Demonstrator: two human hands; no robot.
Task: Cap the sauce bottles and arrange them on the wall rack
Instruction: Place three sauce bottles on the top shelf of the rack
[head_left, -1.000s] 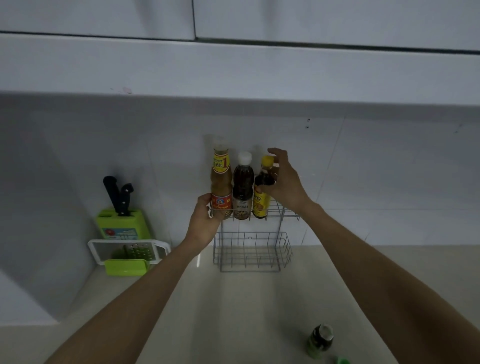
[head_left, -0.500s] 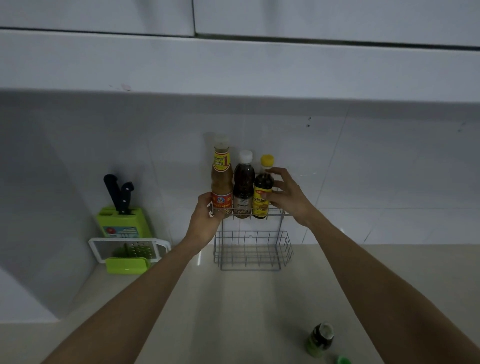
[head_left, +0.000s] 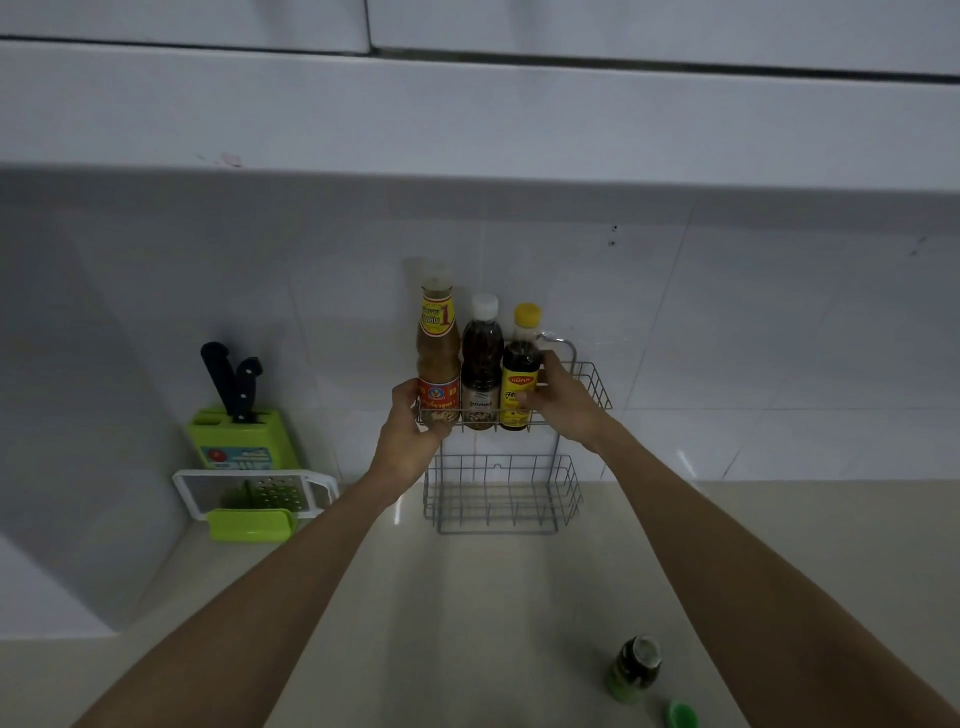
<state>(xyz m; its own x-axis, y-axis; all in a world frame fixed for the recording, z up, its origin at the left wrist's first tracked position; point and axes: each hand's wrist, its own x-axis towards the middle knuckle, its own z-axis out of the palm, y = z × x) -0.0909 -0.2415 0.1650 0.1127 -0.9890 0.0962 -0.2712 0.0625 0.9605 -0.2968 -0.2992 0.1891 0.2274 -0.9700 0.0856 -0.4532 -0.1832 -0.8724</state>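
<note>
Three bottles stand capped, side by side, in the rack's (head_left: 587, 382) top tier. My left hand (head_left: 410, 431) grips the amber bottle (head_left: 438, 358), my right hand (head_left: 558, 397) is wrapped round the yellow-cap bottle (head_left: 519, 374); I'm squaring the row. Next: the green bottle (head_left: 635, 669) on the counter, uncapped, green cap (head_left: 681, 714) just beside it.

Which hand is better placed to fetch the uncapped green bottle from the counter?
Right. The green bottle and green cap lie beneath the right hand side; the left hand is across, at the rack.
</note>
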